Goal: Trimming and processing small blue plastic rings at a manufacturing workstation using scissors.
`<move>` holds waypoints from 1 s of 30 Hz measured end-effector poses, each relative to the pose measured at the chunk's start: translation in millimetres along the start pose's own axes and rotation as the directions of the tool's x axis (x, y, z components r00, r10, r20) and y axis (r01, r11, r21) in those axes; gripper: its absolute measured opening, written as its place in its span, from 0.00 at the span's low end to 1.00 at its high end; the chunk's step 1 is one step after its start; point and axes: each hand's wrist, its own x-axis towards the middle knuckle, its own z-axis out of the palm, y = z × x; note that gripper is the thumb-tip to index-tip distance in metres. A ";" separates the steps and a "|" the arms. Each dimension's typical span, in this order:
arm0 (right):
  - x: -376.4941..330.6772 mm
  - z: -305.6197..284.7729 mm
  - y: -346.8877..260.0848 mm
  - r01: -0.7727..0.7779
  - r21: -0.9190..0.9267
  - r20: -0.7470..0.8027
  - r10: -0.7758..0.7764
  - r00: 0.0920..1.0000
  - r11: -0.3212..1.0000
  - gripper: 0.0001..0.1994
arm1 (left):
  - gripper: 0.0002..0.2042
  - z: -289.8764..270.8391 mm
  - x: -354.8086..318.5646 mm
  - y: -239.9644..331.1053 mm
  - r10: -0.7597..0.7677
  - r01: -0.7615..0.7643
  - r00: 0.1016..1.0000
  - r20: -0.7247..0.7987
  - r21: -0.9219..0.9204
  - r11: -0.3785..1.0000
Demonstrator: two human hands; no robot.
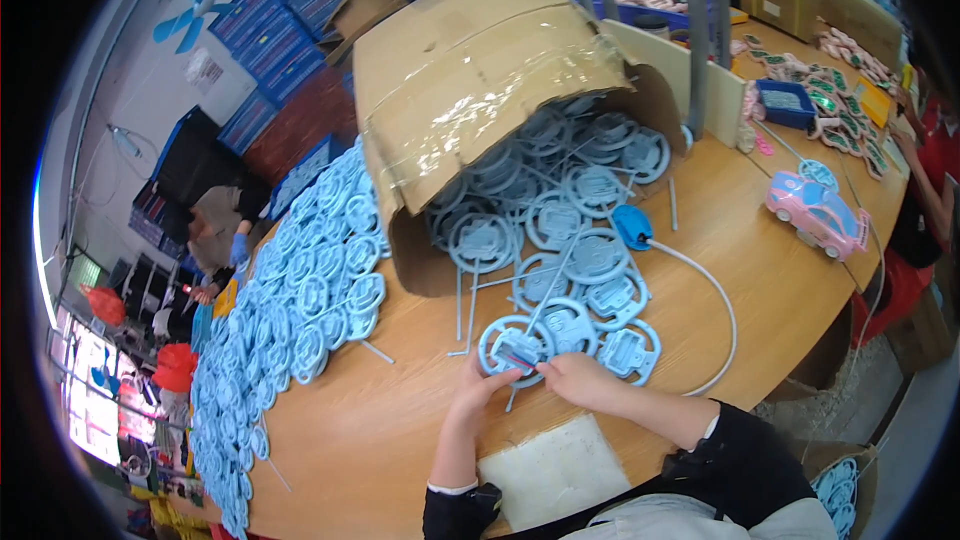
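A light-blue plastic steering-wheel-shaped part [487, 352] is between my hands, over the near edge of the table. My left hand [476, 387] has its fingers closed on the lower left of its ring. From the right, my right hand [582, 381] closes in a pinch at the part's middle, where a thin dark and pinkish piece [517, 359] shows. What the right fingertips grip is too small to make out. Several similar light-blue parts [570, 324] lie just beyond. Below my hands lies a whitish square sheet [553, 467].
A tipped cardboard box [470, 50] spills more blue parts toward me. On the left rises a large heap of them [310, 310]. A blue device [632, 227] trails a white cable [728, 305]. A pink toy car [815, 212] stands right. Co-workers [220, 220] sit far left and right.
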 end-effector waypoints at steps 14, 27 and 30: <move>-3.9 11.9 0.1 0.036 -0.003 -0.056 -0.036 0.998 0.999 0.19 | 0.22 8.5 -7.7 9.2 0.068 -0.066 0.998 0.013 -0.079 0.995; -3.0 9.7 -2.3 0.023 -0.015 -0.020 -0.023 1.000 1.000 0.20 | 0.21 0.4 -0.6 -0.8 0.080 -0.080 0.997 0.002 -0.013 0.997; -3.2 14.0 -0.4 0.044 -0.016 -0.025 -0.044 0.999 0.999 0.20 | 0.22 4.7 -4.1 2.8 0.090 -0.091 0.996 -0.024 -0.027 0.996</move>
